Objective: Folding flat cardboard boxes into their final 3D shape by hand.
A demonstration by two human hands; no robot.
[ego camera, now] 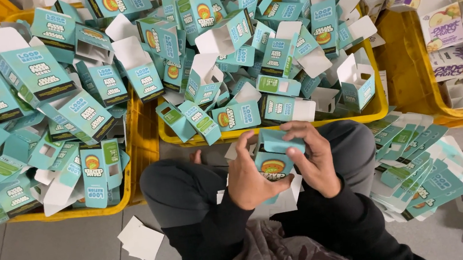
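A small teal carton [274, 155] with an orange round picture on its face is held over my lap between both hands. My left hand [249, 180] grips its left side and bottom, thumb under the box. My right hand [314, 158] covers the right side, fingers curled over the top flap, which stands partly open. I sit cross-legged on the floor in dark trousers and black sleeves.
A yellow crate [378, 111] heaped with folded teal cartons stands just ahead, another yellow crate [130, 182] to the left. A stack of flat teal carton blanks [416, 169] lies at my right knee. Pale purple cartons [448, 30] fill a crate at the right. White card scraps [140, 239] lie on grey tiles.
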